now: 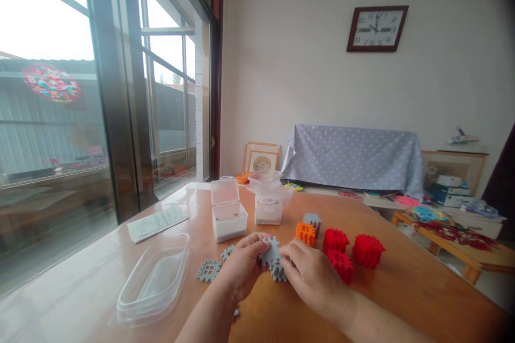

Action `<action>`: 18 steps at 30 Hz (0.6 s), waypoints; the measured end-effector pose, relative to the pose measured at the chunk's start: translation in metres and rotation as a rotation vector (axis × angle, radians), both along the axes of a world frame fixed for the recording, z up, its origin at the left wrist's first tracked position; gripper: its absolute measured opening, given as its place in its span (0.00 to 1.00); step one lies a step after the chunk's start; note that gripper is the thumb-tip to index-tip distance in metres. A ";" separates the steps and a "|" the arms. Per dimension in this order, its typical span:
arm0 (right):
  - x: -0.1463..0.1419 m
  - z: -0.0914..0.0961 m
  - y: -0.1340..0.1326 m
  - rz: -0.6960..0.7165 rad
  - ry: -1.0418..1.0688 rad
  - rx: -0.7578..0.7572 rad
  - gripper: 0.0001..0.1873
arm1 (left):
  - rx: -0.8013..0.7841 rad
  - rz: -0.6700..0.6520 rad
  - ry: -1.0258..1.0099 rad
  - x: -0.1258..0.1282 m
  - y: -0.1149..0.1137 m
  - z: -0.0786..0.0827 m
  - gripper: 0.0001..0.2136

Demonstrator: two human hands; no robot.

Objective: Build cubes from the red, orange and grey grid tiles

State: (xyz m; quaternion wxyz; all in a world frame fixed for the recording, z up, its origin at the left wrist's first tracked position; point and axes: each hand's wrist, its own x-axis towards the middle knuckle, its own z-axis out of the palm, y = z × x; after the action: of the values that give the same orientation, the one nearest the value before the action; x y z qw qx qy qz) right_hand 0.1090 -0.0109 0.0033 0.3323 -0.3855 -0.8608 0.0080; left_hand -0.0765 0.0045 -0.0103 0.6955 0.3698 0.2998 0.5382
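Note:
Between the thumb and fingers of my left hand is a pale grey interlocking tile with toothed edges. My right hand has its fingers bent inward against a small stack of grey interlocking tiles, just below the held tile. Its fingertips are partly hidden. Left of my hands lie a grey window-shaped interlocking tile and another grey tile, partly covered. Past my right hand stand an orange tile stack, a grey stack and several red tile stacks.
A clear oblong plastic tub sits at the left of the wooden table. Beyond it are a written sheet, an open-lidded plastic box and another clear box. A tall window borders the left side.

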 end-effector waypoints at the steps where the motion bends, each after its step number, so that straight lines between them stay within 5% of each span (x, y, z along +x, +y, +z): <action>1: 0.000 0.000 0.000 -0.003 -0.043 0.030 0.07 | -0.003 -0.005 0.000 0.000 0.000 -0.001 0.12; 10: 0.015 0.012 0.014 -0.029 -0.060 0.012 0.05 | 0.006 0.008 -0.013 -0.001 0.000 0.002 0.15; 18: 0.096 0.026 0.114 -0.364 0.071 -0.088 0.07 | -0.055 0.181 0.119 -0.005 0.005 0.003 0.21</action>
State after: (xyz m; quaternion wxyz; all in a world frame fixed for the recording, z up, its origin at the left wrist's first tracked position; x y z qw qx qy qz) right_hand 0.2053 0.1035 0.0292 0.3411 -0.5484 -0.7635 -0.0011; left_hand -0.0815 0.0099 -0.0069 0.6348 0.3532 0.3876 0.5675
